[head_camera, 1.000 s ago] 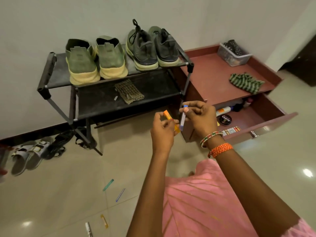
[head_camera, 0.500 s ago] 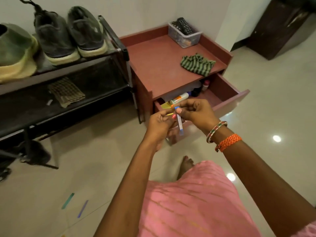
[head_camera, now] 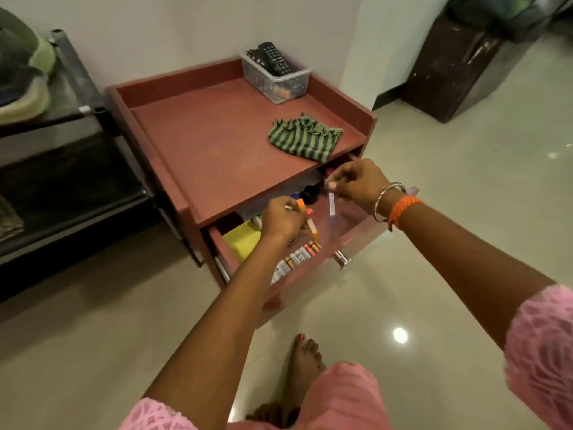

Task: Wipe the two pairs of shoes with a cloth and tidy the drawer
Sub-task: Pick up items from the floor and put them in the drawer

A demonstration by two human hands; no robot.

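Drawer point(head_camera: 356, 225): two hands, one crayon each

**Cabinet, open drawer and rack**

The cabinet point(head_camera: 217, 141) stands against the wall, right of the shoe rack point(head_camera: 77, 97). On its top, a bin point(head_camera: 276, 79) sits at the back right and a cloth point(head_camera: 305, 139) lies near the front right. The drawer point(head_camera: 310, 271) juts forward beneath, with a row of small sticks point(head_camera: 294, 259) along its front.

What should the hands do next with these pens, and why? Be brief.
Probably lower the right hand and lay its blue pen in the open drawer, beside the row of crayons. Both hands hang over the drawer holding pens; the left hand holds orange ones.
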